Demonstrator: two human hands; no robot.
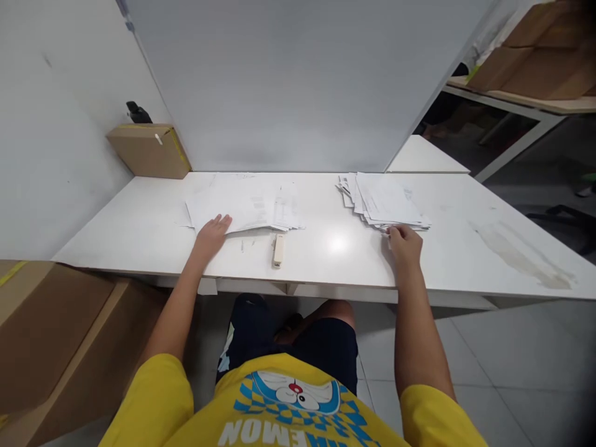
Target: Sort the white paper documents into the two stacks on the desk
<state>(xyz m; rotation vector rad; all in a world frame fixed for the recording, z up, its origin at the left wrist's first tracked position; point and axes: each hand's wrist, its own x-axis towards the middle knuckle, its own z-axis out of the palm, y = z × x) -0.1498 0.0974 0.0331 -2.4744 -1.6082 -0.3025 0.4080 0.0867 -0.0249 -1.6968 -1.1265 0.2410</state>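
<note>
My left hand (213, 237) lies with fingers stretched over the front edge of a spread of printed paper sheets (246, 202) on the white table. My right hand (405, 245) is closed at the front edge of a second, messier paper stack (384, 198), pinching paper there; how many sheets it grips is hidden. Between the hands, just in front of the left sheets, a cream-coloured stapler (278, 251) lies by itself, touched by neither hand.
A grey-white panel (279, 87) stands along the table's back edge. At the back left is a cardboard box (149, 152) with a dark object (138, 113) behind it. Larger cardboard boxes (56, 335) stand at lower left. A brownish smear (526, 254) marks the table (465, 248) at right.
</note>
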